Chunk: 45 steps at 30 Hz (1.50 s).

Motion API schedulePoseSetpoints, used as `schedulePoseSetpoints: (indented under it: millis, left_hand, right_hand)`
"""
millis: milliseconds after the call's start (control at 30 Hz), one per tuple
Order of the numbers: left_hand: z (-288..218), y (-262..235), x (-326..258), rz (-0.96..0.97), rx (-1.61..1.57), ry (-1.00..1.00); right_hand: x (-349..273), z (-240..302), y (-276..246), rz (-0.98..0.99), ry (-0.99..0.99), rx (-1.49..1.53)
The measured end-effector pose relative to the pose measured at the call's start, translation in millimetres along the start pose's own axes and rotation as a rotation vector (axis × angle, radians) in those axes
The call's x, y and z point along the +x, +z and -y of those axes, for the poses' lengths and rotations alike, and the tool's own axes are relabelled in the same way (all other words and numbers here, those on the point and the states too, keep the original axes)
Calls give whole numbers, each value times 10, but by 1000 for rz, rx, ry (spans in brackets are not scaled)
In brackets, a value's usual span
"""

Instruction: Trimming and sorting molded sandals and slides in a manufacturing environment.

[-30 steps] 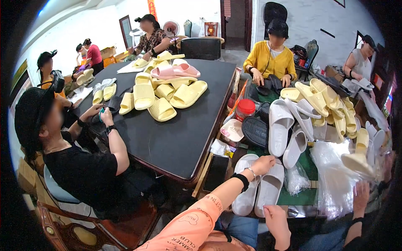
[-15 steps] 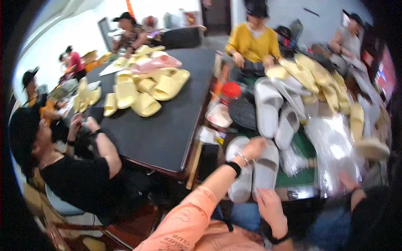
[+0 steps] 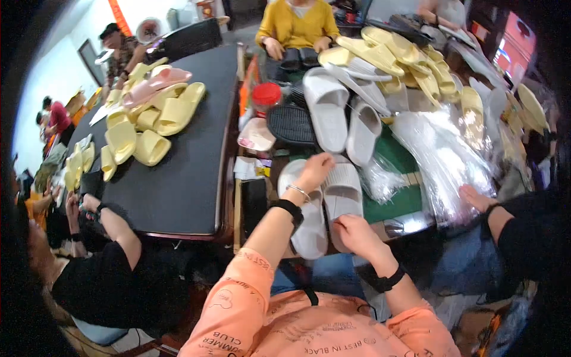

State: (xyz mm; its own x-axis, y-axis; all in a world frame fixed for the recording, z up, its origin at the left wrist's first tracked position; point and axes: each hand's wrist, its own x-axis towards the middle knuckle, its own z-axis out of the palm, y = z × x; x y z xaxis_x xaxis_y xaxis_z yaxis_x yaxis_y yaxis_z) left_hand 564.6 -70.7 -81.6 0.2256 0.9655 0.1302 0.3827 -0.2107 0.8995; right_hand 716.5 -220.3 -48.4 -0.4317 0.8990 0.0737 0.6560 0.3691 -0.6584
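A pair of light grey slippers lies in front of me at the table's near edge, the left slipper [image 3: 309,229] partly under my left forearm, the right slipper [image 3: 344,187] beside it. My left hand [image 3: 316,171] is closed in a pinch above the toe ends; whatever sits between its fingertips is too small to make out. Lower down, my right hand [image 3: 357,233] has its thumb and fingers pressed together over the right slipper's heel part. What that pinch holds, if anything, is hidden.
Behind lie more grey slippers [image 3: 326,110], a black sole [image 3: 291,125], a red-lidded jar [image 3: 266,98] and piled yellow slippers [image 3: 410,53]. Clear plastic bags [image 3: 440,172] lie right, under a co-worker's hand [image 3: 476,197]. A dark table [image 3: 184,196] holds yellow and pink slippers; people sit around.
My view has turned, so the scene sits further left and higher. My right hand has risen over the right slipper's heel; my left hand stays by the toe ends.
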Motion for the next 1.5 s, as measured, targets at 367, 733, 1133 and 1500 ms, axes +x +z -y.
schedulePoseSetpoints:
  millis: [367,733,1133,1500]
  left_hand:
    - [160,118,61,91,-127,-39]
    - [113,77,68,7,-146,-50]
    - [-9,27,-101,-57,-291,-125]
    - [99,-126,-95,-134,-781,-176]
  right_hand:
    - [561,-39,-53,186,-46,-327]
    - [586,-127,-46,84,-74,-308]
    - [559,240,-487,-35,21,-349]
    - [1466,-438,-46,-304,128,-13]
